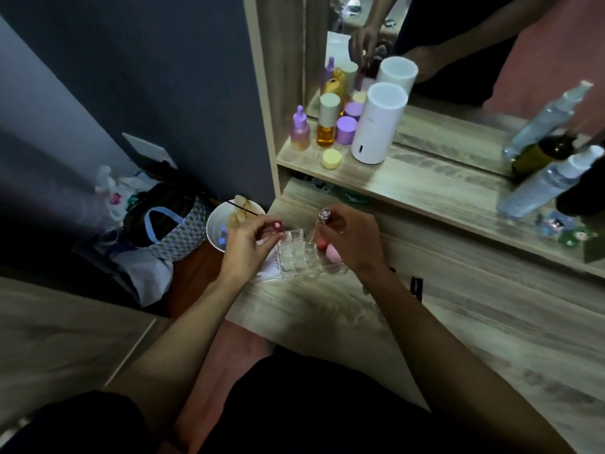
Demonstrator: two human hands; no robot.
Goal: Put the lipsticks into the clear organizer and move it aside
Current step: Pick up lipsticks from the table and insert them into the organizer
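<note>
Holding lipsticks over clear organizer (299, 257) near vanity top's left edge | left hand (244, 249) pinches red-capped lipstick (277, 225) | right hand (348, 237) grips clear-capped tube (322, 218) | organizer likely light, rigid, slippery: grasp its side walls

head cam | looks forward-down | close over wooden vanity top (327, 309) (single view)

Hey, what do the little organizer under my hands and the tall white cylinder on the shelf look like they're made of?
The organizer looks like clear hard plastic, probably acrylic: you can see through its glossy grid walls to the desk. Glass can't be ruled out. The white cylinder appears to be matte plastic: smooth, even, opaque, with only soft highlights and a small slot low on its side.
</note>
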